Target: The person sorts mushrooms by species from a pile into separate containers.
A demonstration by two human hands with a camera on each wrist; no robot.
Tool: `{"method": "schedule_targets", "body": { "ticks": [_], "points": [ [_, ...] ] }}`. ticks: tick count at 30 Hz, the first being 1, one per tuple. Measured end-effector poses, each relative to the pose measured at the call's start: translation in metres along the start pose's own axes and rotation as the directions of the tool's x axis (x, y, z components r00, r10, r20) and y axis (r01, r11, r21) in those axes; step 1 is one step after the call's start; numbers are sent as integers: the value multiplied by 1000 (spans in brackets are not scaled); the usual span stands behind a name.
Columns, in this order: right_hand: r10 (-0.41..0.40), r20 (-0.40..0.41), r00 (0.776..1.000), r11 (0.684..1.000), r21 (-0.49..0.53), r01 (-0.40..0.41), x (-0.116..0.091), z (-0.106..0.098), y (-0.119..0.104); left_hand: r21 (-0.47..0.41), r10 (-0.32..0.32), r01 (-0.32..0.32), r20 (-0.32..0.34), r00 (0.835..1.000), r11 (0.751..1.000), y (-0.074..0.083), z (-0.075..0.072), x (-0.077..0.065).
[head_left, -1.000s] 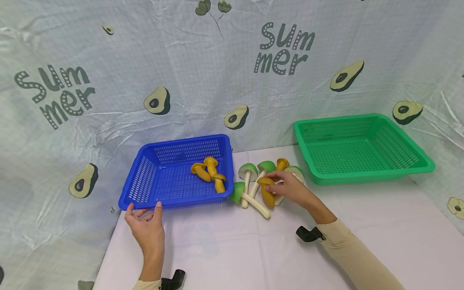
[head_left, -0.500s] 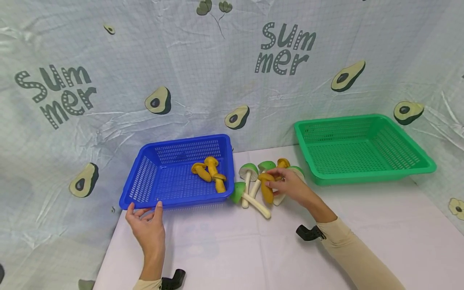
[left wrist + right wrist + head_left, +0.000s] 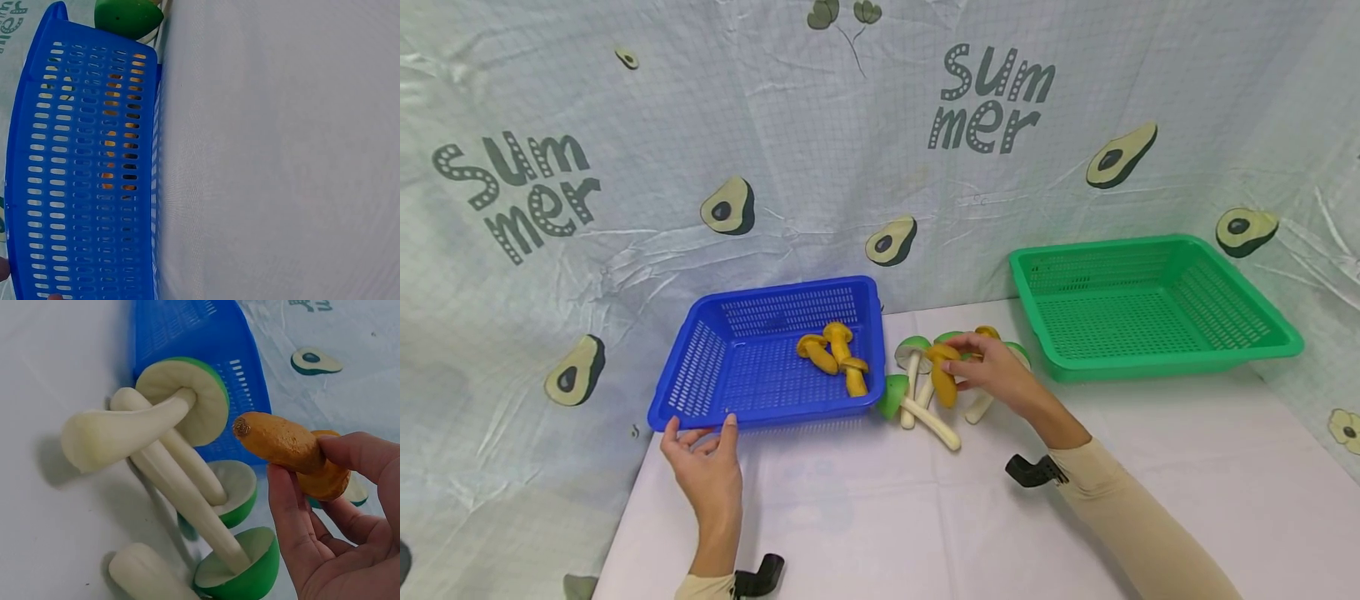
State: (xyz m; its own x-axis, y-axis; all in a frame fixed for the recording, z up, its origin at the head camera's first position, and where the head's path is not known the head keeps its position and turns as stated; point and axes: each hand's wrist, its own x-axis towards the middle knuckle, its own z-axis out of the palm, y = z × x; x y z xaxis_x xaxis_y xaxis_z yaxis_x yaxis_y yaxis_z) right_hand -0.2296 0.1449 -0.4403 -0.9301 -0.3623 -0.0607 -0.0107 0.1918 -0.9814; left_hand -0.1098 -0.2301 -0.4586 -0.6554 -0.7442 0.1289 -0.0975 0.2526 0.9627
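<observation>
My right hand [image 3: 996,375] pinches a yellow-orange toy mushroom [image 3: 943,383] between thumb and fingers, above several green-capped mushrooms. In the right wrist view the thumb and fingers hold this mushroom [image 3: 281,442] near its cap, its stem end pointing left. Below and beside it lie pale-stemmed green-capped mushrooms [image 3: 181,494], some crossing each other. Another yellow mushroom [image 3: 988,332] lies behind the right hand, mostly hidden. My left hand [image 3: 709,475] holds the near rim of the blue basket [image 3: 805,413] at its left corner. Inside that basket rest three yellow mushrooms [image 3: 838,337].
A green basket [image 3: 1075,367] stands at the back right, with nothing in it. The white-covered table [image 3: 880,517] extends in front. Behind both baskets hangs a printed cloth [image 3: 820,217] with avocados and lettering.
The right hand has raised the yellow mushroom and shifted it slightly left and back, off the green-capped ones. The left hand stays at the blue basket's rim.
</observation>
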Motion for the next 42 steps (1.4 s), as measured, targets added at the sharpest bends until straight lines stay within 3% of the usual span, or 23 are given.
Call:
{"method": "schedule_targets", "body": {
  "ticks": [8,16,25,34,42],
  "points": [
    [-28,-6,1000,999,-20,28,7,5,-9,-11,-7,7,-9,1000,1000,0,1,2],
    [-42,-15,999,999,27,43,13,11,-19,-7,-12,12,-7,1000,1000,1,1,0],
    [-40,34,999,996,83,38,22,24,-30,-8,3,-3,-7,1000,1000,0,0,1],
    [-90,54,994,990,111,84,36,39,-33,-13,5,-5,-5,1000,1000,-1,1,0],
    [-61,22,998,986,158,57,51,49,-40,-16,-2,2,-2,1000,1000,-1,1,0]
  ]
}}
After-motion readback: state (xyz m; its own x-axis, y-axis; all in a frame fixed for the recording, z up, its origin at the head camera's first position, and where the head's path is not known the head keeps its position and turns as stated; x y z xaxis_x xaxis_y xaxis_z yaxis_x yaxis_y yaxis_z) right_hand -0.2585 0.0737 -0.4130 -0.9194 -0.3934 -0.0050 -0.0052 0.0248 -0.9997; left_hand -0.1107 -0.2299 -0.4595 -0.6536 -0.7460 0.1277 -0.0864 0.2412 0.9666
